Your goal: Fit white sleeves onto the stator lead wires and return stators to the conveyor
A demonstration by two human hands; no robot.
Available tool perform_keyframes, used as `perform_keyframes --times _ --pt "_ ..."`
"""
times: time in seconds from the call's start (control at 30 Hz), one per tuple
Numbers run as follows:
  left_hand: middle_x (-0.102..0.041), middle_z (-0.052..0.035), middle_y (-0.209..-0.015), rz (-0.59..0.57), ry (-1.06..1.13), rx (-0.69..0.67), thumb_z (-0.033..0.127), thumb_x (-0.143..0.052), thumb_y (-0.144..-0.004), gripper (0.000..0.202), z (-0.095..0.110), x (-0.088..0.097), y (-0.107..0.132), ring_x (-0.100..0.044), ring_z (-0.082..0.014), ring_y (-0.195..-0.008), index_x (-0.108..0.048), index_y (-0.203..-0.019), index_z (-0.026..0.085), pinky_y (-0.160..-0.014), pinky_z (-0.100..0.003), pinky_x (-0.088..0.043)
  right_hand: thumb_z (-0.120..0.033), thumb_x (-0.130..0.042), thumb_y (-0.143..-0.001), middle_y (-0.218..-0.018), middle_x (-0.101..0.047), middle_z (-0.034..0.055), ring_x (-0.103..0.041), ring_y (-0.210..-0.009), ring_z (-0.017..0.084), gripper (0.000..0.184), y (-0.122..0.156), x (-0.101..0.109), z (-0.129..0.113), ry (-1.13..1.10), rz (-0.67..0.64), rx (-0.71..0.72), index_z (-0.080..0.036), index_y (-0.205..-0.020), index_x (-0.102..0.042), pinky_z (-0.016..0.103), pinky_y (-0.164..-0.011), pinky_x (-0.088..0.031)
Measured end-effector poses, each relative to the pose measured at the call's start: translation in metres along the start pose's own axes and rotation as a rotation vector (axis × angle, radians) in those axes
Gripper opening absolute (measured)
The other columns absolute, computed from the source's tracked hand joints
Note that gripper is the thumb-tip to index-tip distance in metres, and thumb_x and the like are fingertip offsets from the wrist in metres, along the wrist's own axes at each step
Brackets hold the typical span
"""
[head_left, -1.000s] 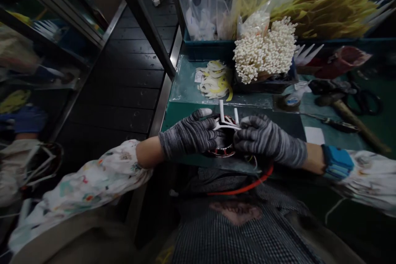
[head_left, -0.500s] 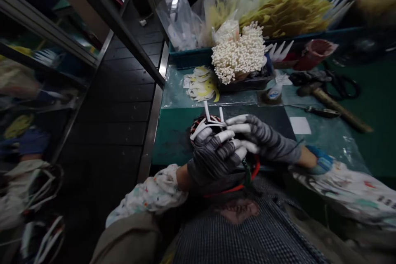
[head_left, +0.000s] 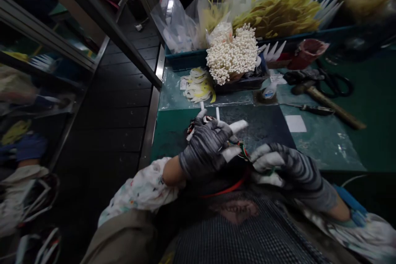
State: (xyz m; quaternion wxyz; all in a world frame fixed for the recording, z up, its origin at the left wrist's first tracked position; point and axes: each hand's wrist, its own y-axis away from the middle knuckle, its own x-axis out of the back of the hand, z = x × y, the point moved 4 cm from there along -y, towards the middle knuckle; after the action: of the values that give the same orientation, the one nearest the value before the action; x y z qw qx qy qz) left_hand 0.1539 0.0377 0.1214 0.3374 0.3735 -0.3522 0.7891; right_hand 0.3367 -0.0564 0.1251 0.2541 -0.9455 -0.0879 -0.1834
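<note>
A round wire-wound part with dark and copper-red coils, which looks like a motor stator (head_left: 191, 127), stands on the dark green mat in front of me. Two upright white tubes (head_left: 217, 113) rise from it. My left hand (head_left: 208, 142), in a grey striped glove with white fingertips, lies over it and covers most of it; two fingers point right. My right hand (head_left: 278, 165), gloved alike, is to the right and lower, fingers closed on a thin green strand (head_left: 272, 170). Green and red wires (head_left: 243, 150) show between the hands. A red loop (head_left: 232, 187) lies near my lap.
Behind stand a bundle of white-tipped sticks (head_left: 232, 55), yellow strips (head_left: 278, 16) and loose pale strips (head_left: 199, 84). To the right lie a small bottle (head_left: 270, 90), a hammer (head_left: 335, 107), a screwdriver (head_left: 318, 110) and scissors (head_left: 340, 86). Another person's gloved hand (head_left: 31, 147) is at far left.
My right hand has left the wound part and moved right and toward me, with the green strand at its fingers. My left hand stays over the part, its fingers stretched more to the right.
</note>
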Motion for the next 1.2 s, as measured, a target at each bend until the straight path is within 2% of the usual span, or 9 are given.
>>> perform_keyframes --times 0.2,0.37,0.5,0.57,0.63,0.73,0.8,0.93,1.2 --pt "-0.084 -0.0054 -0.117 0.3 -0.156 -0.138 0.066 -0.053 -0.106 0.053 0.026 -0.009 0.028 -0.075 -0.0279 -0.118 -0.072 -0.12 0.017 -0.141 -0.057 -0.005 -0.024 -0.088 -0.089 -0.097 -0.082 0.0006 -0.082 -0.089 0.024 0.02 0.02 -0.004 0.019 -0.074 0.353 -0.169 -0.032 -0.101 -0.074 0.035 -0.076 -0.072" --pt "-0.081 -0.0116 -0.128 0.323 -0.295 -0.099 0.025 -0.052 -0.11 0.031 0.028 -0.035 0.025 -0.072 -0.0244 -0.131 -0.067 -0.132 0.009 -0.132 -0.048 -0.037 -0.022 -0.087 -0.089 -0.099 -0.079 0.0 -0.079 -0.096 0.021 0.019 0.008 -0.014 0.014 -0.162 0.619 -0.237 -0.029 -0.098 -0.072 0.035 -0.088 -0.068" --pt "-0.075 -0.0167 -0.139 0.255 -0.236 -0.16 0.041 -0.038 -0.115 0.049 0.012 -0.02 0.033 -0.066 -0.0291 -0.14 -0.065 -0.14 0.007 -0.128 -0.05 -0.044 -0.03 -0.082 -0.095 -0.099 -0.072 -0.0012 -0.075 -0.096 0.015 0.015 0.007 -0.052 0.024 -0.522 0.873 -0.288 -0.027 -0.094 -0.067 0.031 -0.09 -0.066" --pt "-0.08 -0.01 -0.13 0.2 -0.032 -0.191 0.064 -0.028 -0.113 0.067 -0.005 0.005 0.039 -0.073 -0.029 -0.129 -0.072 -0.132 0.017 -0.125 -0.051 -0.047 -0.033 -0.078 -0.099 -0.098 -0.07 -0.0013 -0.073 -0.096 0.015 0.011 0.011 -0.074 0.035 -0.655 0.868 -0.275 -0.028 -0.098 -0.068 0.032 -0.092 -0.065" --pt "-0.085 -0.0061 -0.112 0.293 0.265 -0.001 0.076 -0.019 -0.108 0.079 -0.04 0.035 0.041 -0.079 -0.0262 -0.111 -0.08 -0.113 0.025 -0.113 -0.047 -0.058 -0.03 -0.076 -0.1 -0.096 -0.069 -0.0012 -0.071 -0.095 0.015 0.008 0.015 -0.088 0.046 -0.693 0.806 -0.199 -0.029 -0.101 -0.068 0.034 -0.093 -0.064" --pt "-0.082 -0.0104 -0.125 0.351 0.247 0.331 0.052 -0.042 -0.112 0.049 -0.102 0.054 0.026 -0.078 -0.0261 -0.114 -0.076 -0.128 0.021 -0.105 -0.045 -0.063 -0.024 -0.077 -0.097 -0.091 -0.069 -0.0015 -0.07 -0.087 0.016 0.012 0.016 -0.091 0.057 -0.622 0.654 -0.024 -0.029 -0.102 -0.068 0.035 -0.087 -0.064" --pt "-0.079 -0.0104 -0.133 0.242 0.061 0.508 0.04 -0.06 -0.104 0.034 -0.143 0.047 0.003 -0.073 -0.027 -0.127 -0.076 -0.127 0.021 -0.116 -0.046 -0.056 -0.022 -0.077 -0.096 -0.087 -0.068 -0.0014 -0.069 -0.082 0.016 0.012 0.015 -0.084 0.062 -0.548 0.586 0.029 -0.029 -0.1 -0.067 0.034 -0.079 -0.063" --pt "-0.072 -0.0124 -0.146 0.09 -0.048 0.58 0.022 -0.083 -0.083 0.045 -0.2 0.021 -0.046 -0.065 -0.0333 -0.138 -0.077 -0.128 0.02 -0.126 -0.051 -0.045 -0.025 -0.075 -0.096 -0.087 -0.067 -0.0003 -0.068 -0.08 0.018 0.011 0.007 -0.06 0.071 -0.523 0.545 -0.022 -0.03 -0.1 -0.066 0.036 -0.076 -0.064" --pt "-0.081 -0.0119 -0.116 0.037 -0.03 0.679 0.02 -0.08 -0.083 0.021 -0.241 0.0 -0.069 -0.074 -0.0294 -0.111 -0.079 -0.103 0.016 -0.112 -0.045 -0.056 -0.041 -0.077 -0.096 -0.089 -0.068 0.0015 -0.07 -0.083 0.02 0.018 -0.004 -0.034 0.083 -0.604 0.403 -0.159 -0.029 -0.098 -0.064 0.039 -0.079 -0.067"
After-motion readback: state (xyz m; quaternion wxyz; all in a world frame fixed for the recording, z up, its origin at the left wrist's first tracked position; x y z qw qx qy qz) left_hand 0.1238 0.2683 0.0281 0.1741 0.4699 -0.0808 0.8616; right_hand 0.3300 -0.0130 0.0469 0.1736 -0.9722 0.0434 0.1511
